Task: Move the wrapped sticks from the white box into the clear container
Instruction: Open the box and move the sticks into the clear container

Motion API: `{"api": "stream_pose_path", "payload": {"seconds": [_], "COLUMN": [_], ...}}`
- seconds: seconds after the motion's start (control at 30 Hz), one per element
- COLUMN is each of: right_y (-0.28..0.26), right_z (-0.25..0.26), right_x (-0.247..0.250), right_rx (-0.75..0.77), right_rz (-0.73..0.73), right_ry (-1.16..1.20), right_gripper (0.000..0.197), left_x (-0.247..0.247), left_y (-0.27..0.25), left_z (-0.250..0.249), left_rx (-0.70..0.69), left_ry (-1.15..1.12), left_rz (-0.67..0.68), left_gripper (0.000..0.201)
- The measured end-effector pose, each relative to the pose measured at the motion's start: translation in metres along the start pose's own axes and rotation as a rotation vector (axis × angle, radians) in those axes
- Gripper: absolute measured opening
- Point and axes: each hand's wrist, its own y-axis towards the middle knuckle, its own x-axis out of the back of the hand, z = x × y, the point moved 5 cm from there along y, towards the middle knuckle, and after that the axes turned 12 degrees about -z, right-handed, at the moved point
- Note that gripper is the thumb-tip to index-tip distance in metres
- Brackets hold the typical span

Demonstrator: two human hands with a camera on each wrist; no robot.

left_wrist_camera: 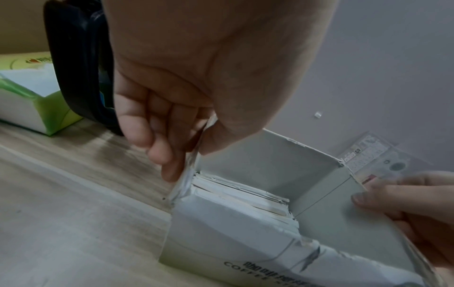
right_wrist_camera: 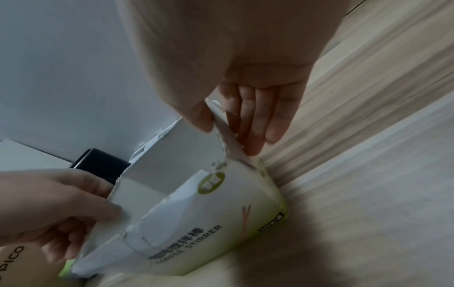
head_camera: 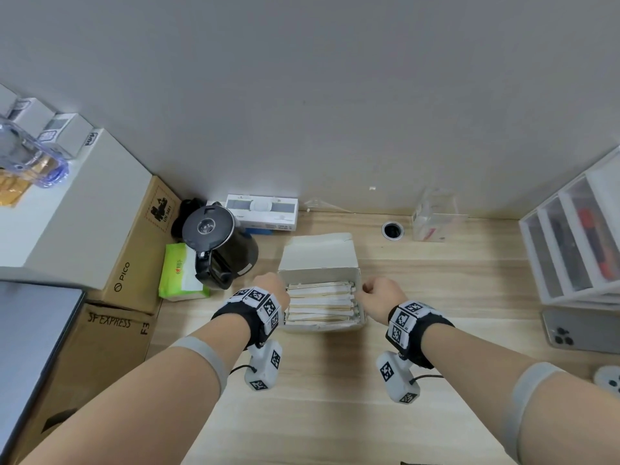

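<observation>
An open white box point(head_camera: 318, 253) of coffee stirrers stands mid-desk, lid flap folded back. Paper-wrapped sticks point(head_camera: 320, 302) lie flat inside it in a stack, also seen in the left wrist view as wrapped sticks point(left_wrist_camera: 245, 196). My left hand point(head_camera: 273, 288) pinches the box's left end flap point(left_wrist_camera: 189, 174) between thumb and fingers. My right hand point(head_camera: 379, 292) pinches the right end wall point(right_wrist_camera: 221, 126) the same way. The clear container point(head_camera: 432, 213) stands at the back right near the wall, apart from both hands.
A black kettle point(head_camera: 218, 243) and a green tissue pack point(head_camera: 179, 276) sit just left of the box. Cardboard cartons point(head_camera: 134, 250) line the left side. A white drawer unit point(head_camera: 577, 243) and a phone point(head_camera: 583, 330) are at the right. A cable hole point(head_camera: 392, 229) lies behind the box.
</observation>
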Motion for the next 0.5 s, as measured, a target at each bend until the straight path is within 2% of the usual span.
{"api": "stream_pose_path", "payload": {"seconds": [0.1,0.2,0.23,0.3,0.4,0.5], "right_y": [0.003,0.017,0.024,0.04,0.065,0.086], "right_z": [0.0,-0.004,-0.004,-0.002,-0.003,-0.01], "right_x": [0.009,0.038,0.051,0.077,0.113,0.14], "right_rx": [-0.021,-0.047,-0.049,-0.036,0.009,0.027], "right_rz": [0.01,-0.134,-0.185,-0.29,-0.423,-0.494], "right_ry": [0.03,0.056,0.05,-0.011,-0.105,-0.126], "right_gripper": [0.035,0.03,0.036,0.048,0.056,0.047], "left_x": [0.006,0.022,0.026,0.033,0.037,0.033], "left_y": [0.0,0.002,0.004,0.01,0.018,0.023], "left_z": [0.005,-0.003,-0.009,-0.021,-0.042,-0.068], "left_rx": [0.059,0.055,0.026,-0.026,-0.088,-0.145], "left_ry": [-0.078,-0.166,-0.19,-0.239,-0.327,-0.349], "left_rz": [-0.115,-0.27,-0.289,-0.27,-0.239,-0.224], "left_gripper": [0.011,0.02,0.02,0.019,0.011,0.006]}}
